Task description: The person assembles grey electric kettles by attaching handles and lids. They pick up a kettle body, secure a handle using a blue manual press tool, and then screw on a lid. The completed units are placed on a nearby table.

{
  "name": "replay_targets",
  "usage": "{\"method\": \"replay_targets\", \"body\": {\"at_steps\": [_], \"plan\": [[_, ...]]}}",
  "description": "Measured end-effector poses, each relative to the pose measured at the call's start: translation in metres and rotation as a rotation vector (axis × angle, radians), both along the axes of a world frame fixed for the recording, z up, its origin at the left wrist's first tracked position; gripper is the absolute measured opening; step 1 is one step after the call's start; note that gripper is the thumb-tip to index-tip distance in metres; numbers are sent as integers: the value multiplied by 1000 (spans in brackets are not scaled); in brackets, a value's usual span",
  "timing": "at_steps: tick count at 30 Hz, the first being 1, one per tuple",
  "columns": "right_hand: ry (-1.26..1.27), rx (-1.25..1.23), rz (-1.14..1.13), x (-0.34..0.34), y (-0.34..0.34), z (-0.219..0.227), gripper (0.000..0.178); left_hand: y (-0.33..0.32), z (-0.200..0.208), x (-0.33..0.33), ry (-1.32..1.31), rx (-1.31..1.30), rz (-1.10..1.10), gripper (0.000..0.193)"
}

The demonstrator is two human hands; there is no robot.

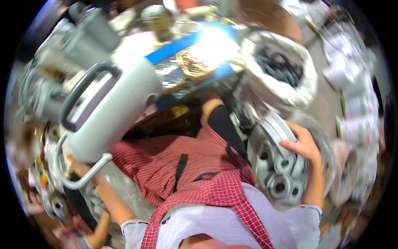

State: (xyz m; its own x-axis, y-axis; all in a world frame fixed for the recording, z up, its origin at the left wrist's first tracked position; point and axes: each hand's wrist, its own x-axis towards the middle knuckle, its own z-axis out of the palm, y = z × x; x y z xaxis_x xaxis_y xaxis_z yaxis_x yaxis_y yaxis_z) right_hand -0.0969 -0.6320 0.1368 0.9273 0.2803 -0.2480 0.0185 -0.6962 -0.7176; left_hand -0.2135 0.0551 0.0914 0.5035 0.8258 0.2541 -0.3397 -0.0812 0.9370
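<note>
On the left, a light grey plastic jug body [120, 101], probably an air pot, is tilted with its upper end away from me. It has a dark grey side handle [85, 89] and a loose light grey curved handle [85, 180] at the near end. My left hand [76, 167] grips it by that lower end, its fingers mostly hidden behind the body. To the right, my right hand [302, 141] is closed around a light grey ring-shaped part [277, 128]. This part is just above a clear plastic bag [327, 166] holding several similar grey round parts [284, 182].
A white sack [309, 89] of dark grey parts stands at the far right. Ahead is a blue-edged work surface [170, 49] under a bright glare. More grey jug bodies [93, 39] crowd the far left. Wrapped white goods [356, 103] line the right side. Another person's arm [99, 232] shows lower left.
</note>
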Motion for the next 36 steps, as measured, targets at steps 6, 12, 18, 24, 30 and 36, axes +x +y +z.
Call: {"method": "replay_targets", "body": {"at_steps": [6, 12, 18, 24, 30, 36], "plan": [[-730, 634, 446, 115, 272, 29, 77, -9, -4, -68, -60, -345, 356, 47], [-914, 832, 823, 95, 402, 53, 81, -36, -18, -117, -106, -357, 185, 43], [-918, 955, 992, 83, 414, 60, 78, -16, -44, -133, 16, -436, 303, 39], [-720, 910, 951, 82, 419, 38, 85, -20, -29, -134, -181, -385, 290, 44], [127, 870, 636, 95, 451, 9, 64, -44, 36, -141, -290, -352, 271, 43], [736, 369, 749, 154, 548, -22, 60, -35, 121, -137, 108, 532, 147, 41]]}}
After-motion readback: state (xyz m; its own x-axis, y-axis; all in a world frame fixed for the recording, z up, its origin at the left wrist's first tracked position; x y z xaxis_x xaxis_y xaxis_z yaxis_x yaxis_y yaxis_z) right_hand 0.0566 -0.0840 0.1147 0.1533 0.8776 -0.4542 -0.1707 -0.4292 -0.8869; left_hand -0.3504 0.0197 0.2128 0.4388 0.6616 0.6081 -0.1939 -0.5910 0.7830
